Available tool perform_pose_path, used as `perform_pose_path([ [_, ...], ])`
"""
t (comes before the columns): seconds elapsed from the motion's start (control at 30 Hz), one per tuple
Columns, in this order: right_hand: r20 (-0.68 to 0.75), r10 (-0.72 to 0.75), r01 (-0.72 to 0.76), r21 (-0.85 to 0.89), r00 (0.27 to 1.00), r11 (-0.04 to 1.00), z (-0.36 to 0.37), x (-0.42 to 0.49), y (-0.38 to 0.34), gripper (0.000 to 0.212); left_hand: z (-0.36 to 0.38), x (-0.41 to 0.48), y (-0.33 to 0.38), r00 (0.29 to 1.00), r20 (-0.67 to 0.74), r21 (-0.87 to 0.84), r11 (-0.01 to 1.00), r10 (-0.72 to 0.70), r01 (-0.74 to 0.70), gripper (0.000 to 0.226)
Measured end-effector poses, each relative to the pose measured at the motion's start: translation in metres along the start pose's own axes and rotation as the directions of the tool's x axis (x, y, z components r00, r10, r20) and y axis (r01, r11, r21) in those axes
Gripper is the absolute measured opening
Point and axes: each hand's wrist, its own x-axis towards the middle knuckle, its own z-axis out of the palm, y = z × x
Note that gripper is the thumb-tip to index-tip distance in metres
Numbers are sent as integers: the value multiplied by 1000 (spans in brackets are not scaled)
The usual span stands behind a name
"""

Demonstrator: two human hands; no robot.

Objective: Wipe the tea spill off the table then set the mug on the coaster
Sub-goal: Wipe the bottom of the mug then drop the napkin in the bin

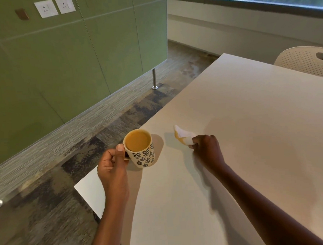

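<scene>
Two hands at work: the left hand (112,168) on the mug (141,151), the right hand (208,148) on a stained tissue (184,136).

Fingers curl round the handle of the full mug by the left edge of the surface (251,136); nearby to its right, the other hand pinches the tea-yellowed tissue. No spill shows, so wiping looks about done. Next comes a level carry to the coaster, which is out of view.

A mug (140,149) with tea in it is held at the left edge of a table (250,117) by the left hand (112,168). To its right, near but apart, a tissue (184,136) is pinched by the right hand (208,148). A chair (307,60) is seen behind the table's far right edge.
</scene>
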Motion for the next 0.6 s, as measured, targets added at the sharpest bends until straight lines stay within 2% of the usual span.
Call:
perform_pose_path([
  [0.2,-53,-29,29,-2,998,1000,10,-23,-20,31,-2,-5,-1,1000,-6,-3,1000,18,-18,33],
  [0.43,53,-71,66,87,996,994,31,-37,-55,39,-11,-13,-1,999,-42,17,1000,3,-2,34],
  [0.6,110,-89,75,121,990,990,39,-41,-65,27,-22,-20,5,998,-68,35,999,14,-11,30],
])
